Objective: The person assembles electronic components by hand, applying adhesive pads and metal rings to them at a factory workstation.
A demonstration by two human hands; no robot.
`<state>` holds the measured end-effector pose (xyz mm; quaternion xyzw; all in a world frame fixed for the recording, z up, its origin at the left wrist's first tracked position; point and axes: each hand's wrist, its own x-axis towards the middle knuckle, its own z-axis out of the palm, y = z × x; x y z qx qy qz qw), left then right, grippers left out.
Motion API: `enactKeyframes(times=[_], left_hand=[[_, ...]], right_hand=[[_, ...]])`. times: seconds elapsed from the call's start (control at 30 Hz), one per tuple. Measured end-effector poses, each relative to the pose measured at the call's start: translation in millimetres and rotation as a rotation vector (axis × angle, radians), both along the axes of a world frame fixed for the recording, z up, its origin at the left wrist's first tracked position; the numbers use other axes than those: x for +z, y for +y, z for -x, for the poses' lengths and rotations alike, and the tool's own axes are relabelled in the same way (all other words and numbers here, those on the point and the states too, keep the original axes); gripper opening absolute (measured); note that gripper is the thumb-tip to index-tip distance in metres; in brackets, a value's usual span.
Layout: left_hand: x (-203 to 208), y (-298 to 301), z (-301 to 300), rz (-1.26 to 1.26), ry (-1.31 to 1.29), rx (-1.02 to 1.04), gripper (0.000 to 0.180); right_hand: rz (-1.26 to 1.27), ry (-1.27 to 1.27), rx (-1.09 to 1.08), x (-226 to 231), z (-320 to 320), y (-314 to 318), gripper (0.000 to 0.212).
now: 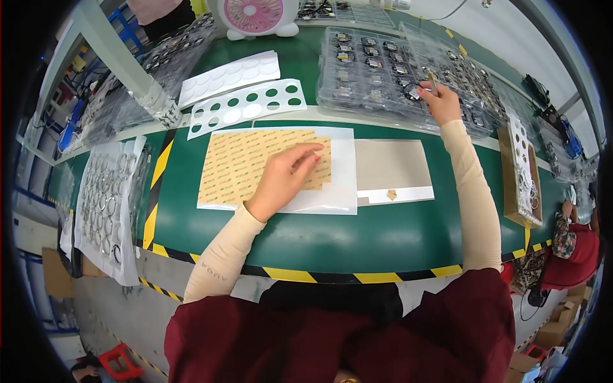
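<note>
My left hand hovers over or rests on a tan adhesive sheet with green print; I cannot tell which. Its fingers are loosely bent and apart, with nothing visible in them. The sheet lies on white backing paper, its right edge stepped. At the back right, my right hand is closed around a slim metallic tool that looks like tweezers. Beside those fingertips is a small round black part, over a clear compartment tray of similar parts. Whether the hand touches that part is unclear.
A grey board with a white strip and a small tan piece adjoins the backing paper. Behind are white sheets with round holes and a pink fan. Metal rings lie left; a cardboard box stands right. Another person sits far right.
</note>
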<state>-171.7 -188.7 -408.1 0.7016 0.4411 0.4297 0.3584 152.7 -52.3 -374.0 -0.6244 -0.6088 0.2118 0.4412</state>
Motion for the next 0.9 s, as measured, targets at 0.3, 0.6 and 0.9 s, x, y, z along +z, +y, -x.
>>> enactKeyframes(times=[0.3, 0.6, 0.9], left_hand=[[19.5, -43.5, 54.9, -0.264, 0.570, 0.020, 0.035], [-0.6, -68.6, 56.6, -0.235, 0.987, -0.010, 0.049], [-8.0, -71.0, 24.1, -0.349, 0.978, 0.025, 0.046]], right_hand=[[-0.170, -0.215, 0.269, -6.2, 14.0, -69.2, 0.024], [0.010, -0.346, 0.658, -39.6, 30.4, -145.1, 0.028], [-0.173, -0.486, 0.588, -43.8, 24.4, -146.6, 0.013]])
